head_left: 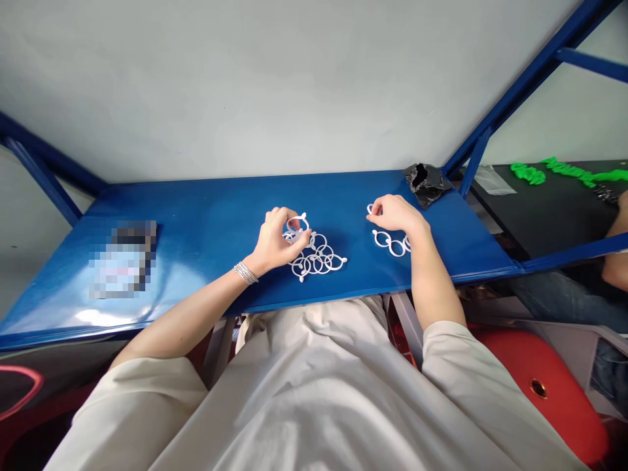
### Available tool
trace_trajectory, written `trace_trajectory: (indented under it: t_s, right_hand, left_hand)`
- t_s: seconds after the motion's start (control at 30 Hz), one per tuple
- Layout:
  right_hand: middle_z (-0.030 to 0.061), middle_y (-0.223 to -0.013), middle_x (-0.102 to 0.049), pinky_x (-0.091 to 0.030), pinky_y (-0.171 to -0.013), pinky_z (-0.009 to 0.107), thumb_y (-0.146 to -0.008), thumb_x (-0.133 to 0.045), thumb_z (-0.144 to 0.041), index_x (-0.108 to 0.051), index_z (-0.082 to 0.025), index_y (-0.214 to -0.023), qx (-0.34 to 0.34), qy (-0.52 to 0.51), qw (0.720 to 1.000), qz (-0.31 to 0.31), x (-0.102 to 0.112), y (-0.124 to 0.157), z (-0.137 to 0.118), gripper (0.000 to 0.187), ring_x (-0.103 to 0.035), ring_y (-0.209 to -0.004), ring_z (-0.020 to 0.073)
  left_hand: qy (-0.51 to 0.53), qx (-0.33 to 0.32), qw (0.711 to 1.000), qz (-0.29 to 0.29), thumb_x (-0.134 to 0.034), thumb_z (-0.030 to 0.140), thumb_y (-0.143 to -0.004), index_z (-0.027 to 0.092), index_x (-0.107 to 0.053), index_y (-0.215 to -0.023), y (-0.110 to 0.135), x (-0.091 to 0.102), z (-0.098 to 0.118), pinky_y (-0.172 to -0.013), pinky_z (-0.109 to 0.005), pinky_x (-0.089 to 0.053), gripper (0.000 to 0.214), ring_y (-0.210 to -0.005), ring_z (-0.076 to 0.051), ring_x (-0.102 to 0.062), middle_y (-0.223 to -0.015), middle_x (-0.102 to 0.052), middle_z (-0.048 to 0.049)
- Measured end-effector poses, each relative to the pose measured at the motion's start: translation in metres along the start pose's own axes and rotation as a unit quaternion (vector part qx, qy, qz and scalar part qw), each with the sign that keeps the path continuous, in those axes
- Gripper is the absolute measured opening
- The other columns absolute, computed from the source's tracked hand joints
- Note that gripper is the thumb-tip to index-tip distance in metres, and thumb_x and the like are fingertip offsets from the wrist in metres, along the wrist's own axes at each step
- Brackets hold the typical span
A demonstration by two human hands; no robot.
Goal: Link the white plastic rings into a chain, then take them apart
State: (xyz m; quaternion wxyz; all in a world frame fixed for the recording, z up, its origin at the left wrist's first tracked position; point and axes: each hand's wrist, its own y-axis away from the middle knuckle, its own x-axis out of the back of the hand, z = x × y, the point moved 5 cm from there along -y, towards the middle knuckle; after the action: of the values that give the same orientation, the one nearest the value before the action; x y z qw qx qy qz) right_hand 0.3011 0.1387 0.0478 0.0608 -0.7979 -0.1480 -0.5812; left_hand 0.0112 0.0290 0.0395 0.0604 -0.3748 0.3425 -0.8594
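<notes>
1. Head view, centre: the left hand [277, 239] pinches a thin white plastic knobbed ring [303, 216], presumably by its rim because the middle is open; its knob points to the frame's top.
2. Just below, a cluster of overlapping white plastic rings [314, 256] lies on the glossy blue table [206, 216], long axis sloping down rightward.
3. Right of centre, the right hand [396, 212] narrowly pinches a second white ring [369, 209], knob hidden.

On your table [210, 206], a cluster of rings [314, 251] lies just right of your left grip [277, 239]; an obscured item [120, 261] lies well to its left. A row of rings [388, 242] lies nearside of your right grip [396, 212], a bag [428, 186] beyond, rightward.
</notes>
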Motion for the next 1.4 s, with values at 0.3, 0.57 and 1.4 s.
trace_trajectory:
  t_s: [0.3, 0.57, 1.4]
  right_hand:
    - [0.0062, -0.085, -0.075, -0.06, -0.062, 0.028, -0.095, -0.076, -0.048, -0.071, -0.014, -0.103, 0.217, -0.447, 0.858, -0.132, -0.041, 0.021, -0.083, 0.035, -0.07, -0.069, 0.0153]
    - [0.0001, -0.073, -0.067, -0.051, -0.051, 0.025, -0.087, -0.082, -0.057, -0.071, -0.014, -0.096, 0.226, -0.512, 0.815, -0.153, -0.069, 0.028, -0.108, 0.045, -0.059, -0.055, 0.0107]
    - [-0.0068, -0.064, -0.04, -0.027, -0.053, 0.025, -0.1, -0.064, -0.061, -0.051, -0.021, -0.079, 0.322, -0.438, 0.825, -0.152, -0.073, 0.049, -0.131, 0.047, -0.032, -0.056, 0.0093]
  left_hand:
    - [0.13, 0.064, 0.989, -0.01, -0.062, 0.035, -0.101, 0.018, -0.05, -0.058, 0.0, -0.004, -0.001, -0.073, -0.032, -0.052, 0.048, -0.079, -0.016, -0.066, -0.091, -0.073, -0.0092]
    - [0.133, 0.06, 0.989, -0.037, -0.057, 0.041, -0.106, 0.019, -0.074, -0.074, 0.003, -0.007, 0.001, -0.075, -0.034, -0.052, 0.042, -0.07, -0.016, -0.067, -0.076, -0.073, -0.0041]
    - [0.286, -0.002, 0.937, -0.2, -0.053, 0.064, -0.104, 0.018, -0.032, -0.057, 0.004, -0.022, 0.01, -0.056, -0.03, -0.038, 0.069, -0.058, -0.011, -0.036, -0.069, -0.043, -0.001]
